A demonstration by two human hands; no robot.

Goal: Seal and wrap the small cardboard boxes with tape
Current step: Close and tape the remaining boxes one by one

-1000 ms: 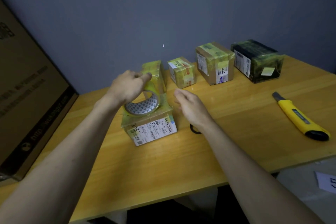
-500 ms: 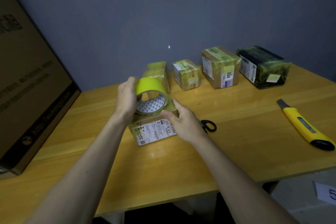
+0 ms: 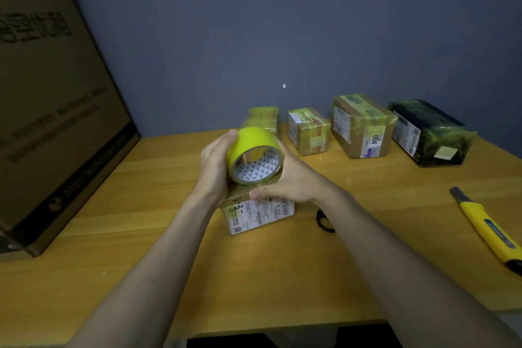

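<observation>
A yellow tape roll [image 3: 252, 150] is held up above a small cardboard box [image 3: 258, 213] with a white shipping label on its front. My left hand [image 3: 216, 165] grips the roll from its left side. My right hand [image 3: 288, 181] curls round the roll's right side, its thumb low at the roll's near edge just above the box. The box stands on the wooden table [image 3: 254, 277], its top mostly hidden by my hands.
Several taped boxes line the wall: two small ones [image 3: 262, 118] [image 3: 308, 131], a larger one [image 3: 364, 126] and a dark one [image 3: 429, 131]. A yellow utility knife [image 3: 488, 230] lies at right. Black scissors handles [image 3: 324, 220] peek from behind my right forearm. A big carton [image 3: 50, 110] leans at left.
My left hand lifted the tape roll off the box and turned it upright. My right hand came in from the table and took hold of the roll's right side.
</observation>
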